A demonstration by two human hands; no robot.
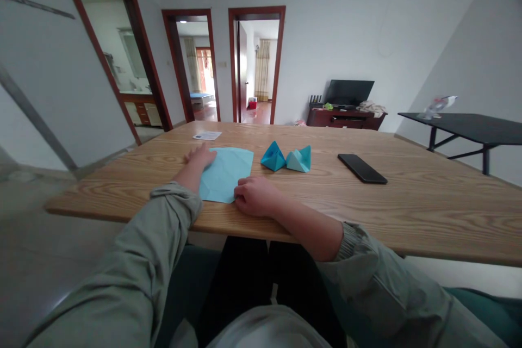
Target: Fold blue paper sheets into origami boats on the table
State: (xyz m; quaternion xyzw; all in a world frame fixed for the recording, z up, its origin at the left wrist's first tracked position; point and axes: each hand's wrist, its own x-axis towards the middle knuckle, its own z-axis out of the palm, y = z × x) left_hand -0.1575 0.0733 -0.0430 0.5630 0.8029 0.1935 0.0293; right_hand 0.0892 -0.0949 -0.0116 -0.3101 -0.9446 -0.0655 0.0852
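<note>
A light blue sheet of paper (227,174) lies on the wooden table in front of me, with faint creases across it. My left hand (199,156) rests at its upper left edge, fingers stretched out. At the lower right corner, my right hand (256,196) has its fingers curled in on the paper's edge; the fingertips are partly hidden. Just right of the sheet stand two folded paper pieces side by side, a darker blue one (273,156) and a paler one (299,160).
On the wooden table (411,201), a black phone (362,168) lies to the right and a small white printed card (207,135) lies beyond my left hand. A black table (460,125) with a clear plastic bottle (433,108) stands at the right. A television sits on a far cabinet (346,118).
</note>
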